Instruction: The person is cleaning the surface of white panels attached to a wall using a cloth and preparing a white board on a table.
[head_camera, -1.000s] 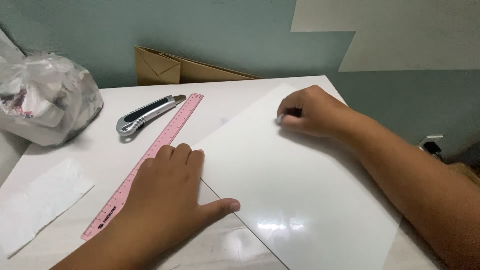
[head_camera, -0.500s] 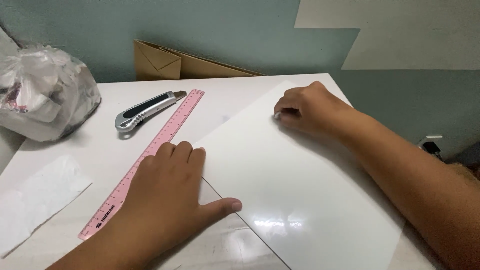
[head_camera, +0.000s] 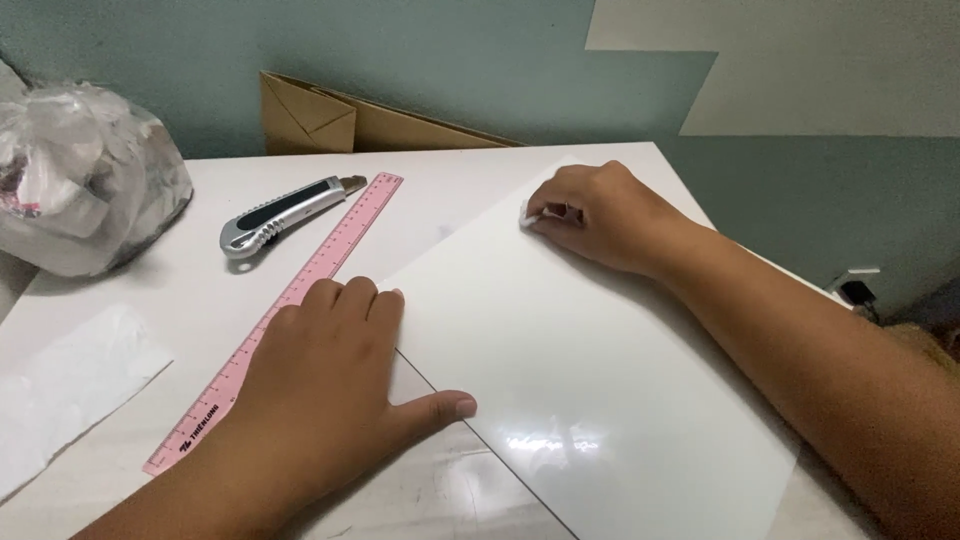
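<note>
At centre of the white surface (head_camera: 470, 190), a large glossy white sheet (head_camera: 590, 380), turned like a diamond, far corner toward 12 o'clock, near edges running off toward 5 and 6 o'clock.

On the sheet's left corner, at about 8 o'clock from its middle: left hand (head_camera: 320, 400), palm down, flat, fingers together and laid over the sheet's edge, thumb stretched out toward 3 o'clock along the sheet. Gripping nothing, only pressing.

At the sheet's far corner, toward 12 o'clock: right hand (head_camera: 595, 215), curled, knuckles up, fingertips pinched on a small white piece (head_camera: 524, 212) right at the corner. Cannot tell whether that piece is the corner itself lifted or something separate. Forearm lying across the sheet's right side, out toward 4 o'clock.

Hands well apart, one at each end of the sheet's upper left edge.

Just left of the left hand, partly under it: a pink ruler (head_camera: 300, 290), lying on a slant from 7 o'clock up to 1 o'clock, beside the sheet's edge without clearly touching it.

Beyond the ruler's far end, at 11 o'clock from the left hand: a silver and black utility knife (head_camera: 285, 215), close alongside the ruler.

Toward 9 o'clock, at the near left edge: a flat white paper scrap (head_camera: 70, 385).

At 10 o'clock, far left: a crumpled clear plastic bag (head_camera: 85, 180) stuffed with white waste.

Against the teal wall (head_camera: 450, 60) at 12 o'clock: folded brown cardboard (head_camera: 360, 120).
</note>
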